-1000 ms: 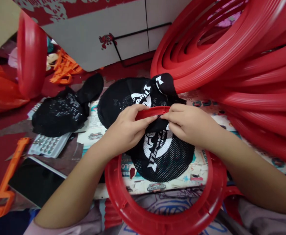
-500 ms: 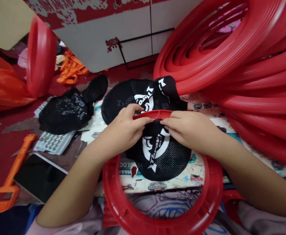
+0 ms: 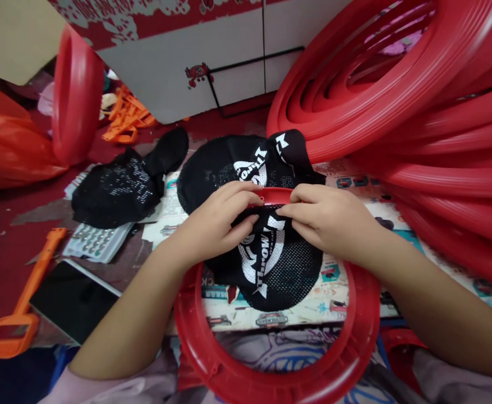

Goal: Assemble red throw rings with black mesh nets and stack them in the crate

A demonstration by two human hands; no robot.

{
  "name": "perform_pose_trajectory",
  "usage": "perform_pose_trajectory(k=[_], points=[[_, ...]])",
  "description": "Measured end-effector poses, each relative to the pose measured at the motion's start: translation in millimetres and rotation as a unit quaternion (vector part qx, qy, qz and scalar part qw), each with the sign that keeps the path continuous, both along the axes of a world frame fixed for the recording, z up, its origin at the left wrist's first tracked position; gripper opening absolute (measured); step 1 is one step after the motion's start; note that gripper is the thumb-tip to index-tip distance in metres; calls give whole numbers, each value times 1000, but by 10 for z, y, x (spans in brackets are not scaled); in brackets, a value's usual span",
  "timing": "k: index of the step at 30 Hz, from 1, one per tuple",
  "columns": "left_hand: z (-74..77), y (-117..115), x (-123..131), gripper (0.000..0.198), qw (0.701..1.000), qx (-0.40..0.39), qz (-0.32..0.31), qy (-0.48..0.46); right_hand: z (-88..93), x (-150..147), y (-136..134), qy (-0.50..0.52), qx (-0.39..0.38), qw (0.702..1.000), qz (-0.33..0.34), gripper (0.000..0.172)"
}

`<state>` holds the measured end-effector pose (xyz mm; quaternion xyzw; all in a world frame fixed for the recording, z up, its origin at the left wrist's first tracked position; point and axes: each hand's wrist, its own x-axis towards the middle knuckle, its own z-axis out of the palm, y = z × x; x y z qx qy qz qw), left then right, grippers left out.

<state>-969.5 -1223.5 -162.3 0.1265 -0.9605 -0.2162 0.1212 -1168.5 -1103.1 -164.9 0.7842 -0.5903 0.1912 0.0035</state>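
Observation:
A red plastic ring [image 3: 212, 353] lies in front of me, tilted toward my lap. Black mesh netting [image 3: 279, 264] with white lettering hangs inside it and spills over its far edge. My left hand [image 3: 216, 221] is closed, pinching the netting against the ring's far rim. My right hand [image 3: 330, 219] is closed too, gripping the netting and the rim from the other side. The fingertips of both hands nearly meet at the top of the ring.
A tall stack of red rings [image 3: 418, 95] fills the right side. Another pile of black netting [image 3: 119, 188] lies at left, near a dark phone [image 3: 73, 300], an orange handle [image 3: 22, 306], a blister pack [image 3: 94, 241], orange parts [image 3: 125, 120] and an upright red ring [image 3: 75, 92].
Both hands have shifted the netting along the rim, and the white lettering inside the ring has twisted and bunched. The view has crept slightly left and down.

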Motion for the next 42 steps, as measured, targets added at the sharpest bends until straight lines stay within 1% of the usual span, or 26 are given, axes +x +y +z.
perform_pose_trajectory(k=[4, 9, 13, 20, 25, 28, 31, 37, 42], points=[[2, -4, 7, 20, 999, 12, 21, 27, -37, -21, -2, 0, -44, 999, 17, 28], [35, 25, 12, 23, 1000, 21, -12, -12, -46, -44, -7, 23, -96, 993, 72, 31], [49, 22, -7, 19, 999, 34, -33, -24, -44, -56, -16, 44, -119, 989, 74, 32], [37, 12, -22, 23, 999, 46, -20, -10, -88, -83, -35, 36, -87, 994, 59, 28], [17, 8, -19, 27, 999, 45, -16, -6, -90, -81, -42, 23, -53, 998, 41, 30], [6, 5, -17, 28, 999, 39, -17, -5, -84, -77, -46, 24, -45, 998, 45, 29], [-4, 4, -16, 30, 999, 22, -19, -12, -88, -79, -52, 24, -41, 998, 47, 29], [-38, 16, -16, 32, 999, -35, -11, -24, -98, -82, -55, 31, -22, 998, 40, 31], [-53, 23, -15, 33, 997, -67, -15, -25, -105, -68, -51, 74, -33, 996, 30, 31]])
